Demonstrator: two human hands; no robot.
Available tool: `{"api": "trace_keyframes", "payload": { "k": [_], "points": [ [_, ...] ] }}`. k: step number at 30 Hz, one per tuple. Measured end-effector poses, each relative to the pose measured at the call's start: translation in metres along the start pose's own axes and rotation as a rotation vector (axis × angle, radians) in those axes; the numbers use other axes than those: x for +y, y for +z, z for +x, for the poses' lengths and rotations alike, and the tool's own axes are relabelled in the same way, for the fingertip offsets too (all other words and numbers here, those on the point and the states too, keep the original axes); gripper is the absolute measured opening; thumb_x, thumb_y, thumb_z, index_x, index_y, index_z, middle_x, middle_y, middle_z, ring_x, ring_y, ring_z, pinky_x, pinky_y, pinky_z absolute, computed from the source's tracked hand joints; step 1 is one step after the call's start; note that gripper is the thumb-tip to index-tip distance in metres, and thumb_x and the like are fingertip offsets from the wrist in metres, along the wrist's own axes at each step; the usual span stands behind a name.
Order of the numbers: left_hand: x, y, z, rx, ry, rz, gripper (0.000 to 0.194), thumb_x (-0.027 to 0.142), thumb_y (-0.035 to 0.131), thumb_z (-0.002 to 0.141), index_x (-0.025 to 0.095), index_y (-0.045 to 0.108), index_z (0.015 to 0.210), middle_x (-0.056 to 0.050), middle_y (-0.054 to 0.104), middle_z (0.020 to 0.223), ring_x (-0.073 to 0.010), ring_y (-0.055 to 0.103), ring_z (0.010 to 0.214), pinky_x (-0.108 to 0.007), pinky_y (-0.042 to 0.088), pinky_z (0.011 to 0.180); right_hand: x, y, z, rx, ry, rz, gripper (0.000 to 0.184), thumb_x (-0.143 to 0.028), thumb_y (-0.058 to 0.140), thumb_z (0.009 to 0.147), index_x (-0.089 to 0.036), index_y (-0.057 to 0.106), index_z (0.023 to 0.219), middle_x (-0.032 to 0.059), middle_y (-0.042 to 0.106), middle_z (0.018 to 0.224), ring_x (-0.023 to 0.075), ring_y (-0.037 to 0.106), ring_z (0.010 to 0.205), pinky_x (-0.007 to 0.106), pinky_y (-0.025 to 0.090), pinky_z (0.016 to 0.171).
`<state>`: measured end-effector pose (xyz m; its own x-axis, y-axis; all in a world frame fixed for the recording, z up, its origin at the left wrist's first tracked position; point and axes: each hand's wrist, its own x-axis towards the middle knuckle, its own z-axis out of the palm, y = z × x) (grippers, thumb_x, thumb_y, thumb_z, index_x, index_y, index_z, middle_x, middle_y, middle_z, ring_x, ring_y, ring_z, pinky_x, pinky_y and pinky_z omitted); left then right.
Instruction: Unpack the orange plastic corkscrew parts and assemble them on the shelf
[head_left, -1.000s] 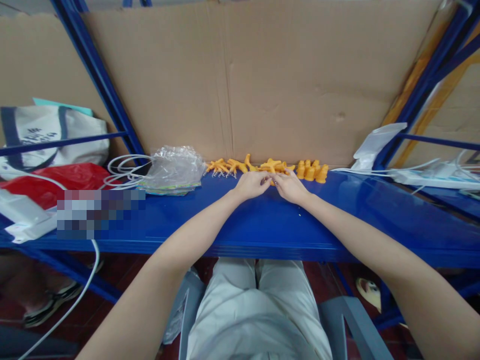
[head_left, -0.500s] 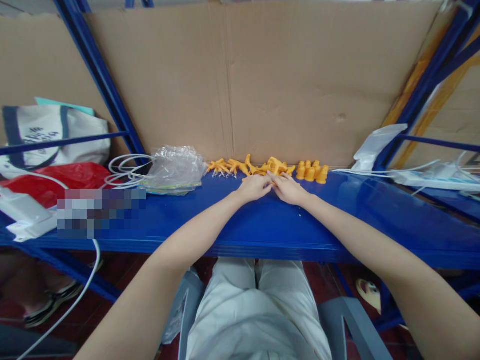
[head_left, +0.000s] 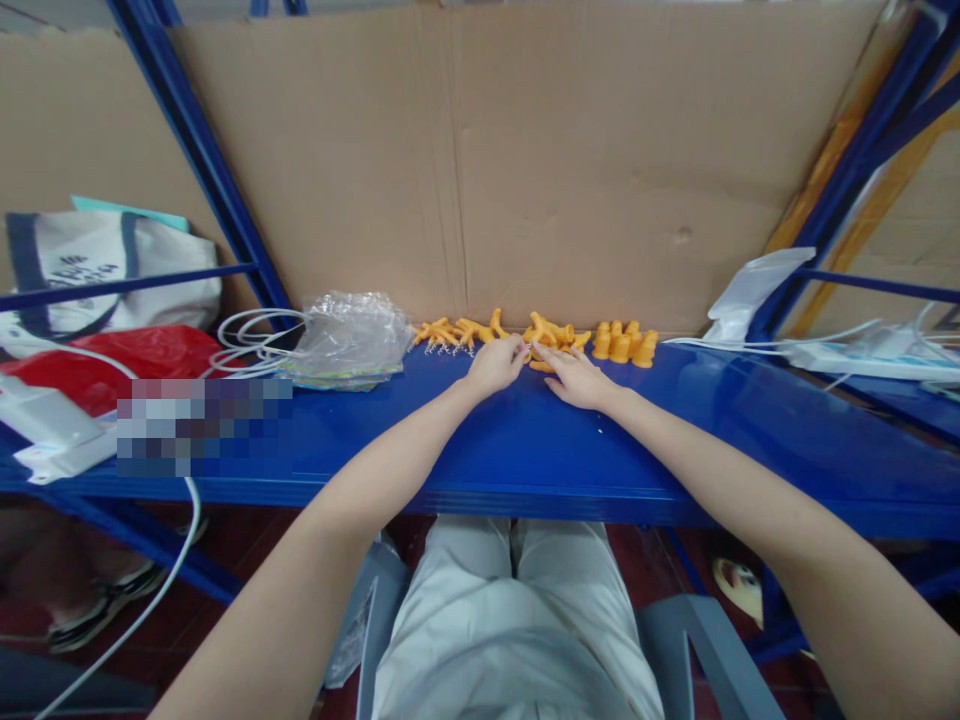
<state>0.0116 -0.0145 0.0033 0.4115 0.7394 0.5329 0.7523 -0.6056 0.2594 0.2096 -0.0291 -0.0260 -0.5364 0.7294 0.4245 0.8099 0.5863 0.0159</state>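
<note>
My left hand [head_left: 497, 366] is at the back middle of the blue table, fingers curled in a pinch; what they hold, if anything, is too small to make out. Beside it, my right hand [head_left: 581, 380] has its fingers stretched out and thumb apart, over a small yellow-orange piece [head_left: 541, 367]. Just behind both hands lie branched yellow-orange plastic pieces [head_left: 553, 328]. More branched pieces [head_left: 435, 331] sit left of my left hand, with small silvery twisted bits [head_left: 450, 350] in front. Several yellow-orange stub-shaped pieces [head_left: 620, 347] stand to the right.
Clear plastic bags [head_left: 349, 335] and coiled white cable [head_left: 251, 340] lie on the left of the blue table [head_left: 495, 450]. Cardboard [head_left: 562, 160] stands behind it. A white object [head_left: 754, 295] and a power strip [head_left: 862, 358] are at the right.
My hands have drawn slightly apart, the left moving left. A branched yellow-orange piece behind them sits differently, and a small yellow-orange piece shows under my right hand.
</note>
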Motion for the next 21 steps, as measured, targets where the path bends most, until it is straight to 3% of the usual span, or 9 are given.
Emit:
{"api": "trace_keyframes", "payload": {
  "k": [4,11,17,21],
  "points": [
    [-0.012,-0.004,0.005,0.076,-0.166,-0.124,0.015,0.017,0.051,0.095,0.015,0.066,0.093,-0.007,0.075,0.086,-0.0194,0.071,0.080,-0.030,0.054,0.079,0.004,0.003,0.003,-0.124,0.026,0.007,0.053,-0.022,0.041,0.098,-0.020,0.052,0.149,0.0106,0.051,0.152,0.0268,0.045,0.144,0.053,0.036,0.119],
    [-0.032,-0.009,0.010,0.203,-0.370,-0.282,0.012,0.016,0.053,0.095,0.016,0.065,0.090,-0.006,0.075,0.086,-0.0156,0.069,0.070,-0.025,0.053,0.072,0.012,0.007,0.004,-0.154,0.021,0.001,0.045,-0.024,0.042,0.100,-0.016,0.065,0.137,0.0111,0.048,0.154,0.0265,0.047,0.142,0.045,0.039,0.118],
    [-0.042,-0.014,0.011,0.262,-0.573,-0.395,0.014,0.019,0.050,0.099,0.015,0.061,0.090,-0.005,0.076,0.085,-0.0102,0.060,0.048,-0.021,0.045,0.052,0.013,0.008,0.004,-0.158,0.022,0.006,0.044,-0.024,0.043,0.100,-0.016,0.065,0.137,0.0111,0.048,0.153,0.0261,0.046,0.142,0.045,0.039,0.119],
    [-0.045,-0.018,0.016,0.298,-0.650,-0.458,0.013,0.018,0.048,0.099,0.015,0.061,0.095,-0.005,0.076,0.087,-0.0098,0.059,0.045,-0.021,0.045,0.050,0.008,0.004,0.004,-0.155,0.024,0.015,0.044,-0.022,0.043,0.099,-0.014,0.064,0.137,0.0120,0.047,0.153,0.0250,0.045,0.143,0.042,0.037,0.120]
  ]
}}
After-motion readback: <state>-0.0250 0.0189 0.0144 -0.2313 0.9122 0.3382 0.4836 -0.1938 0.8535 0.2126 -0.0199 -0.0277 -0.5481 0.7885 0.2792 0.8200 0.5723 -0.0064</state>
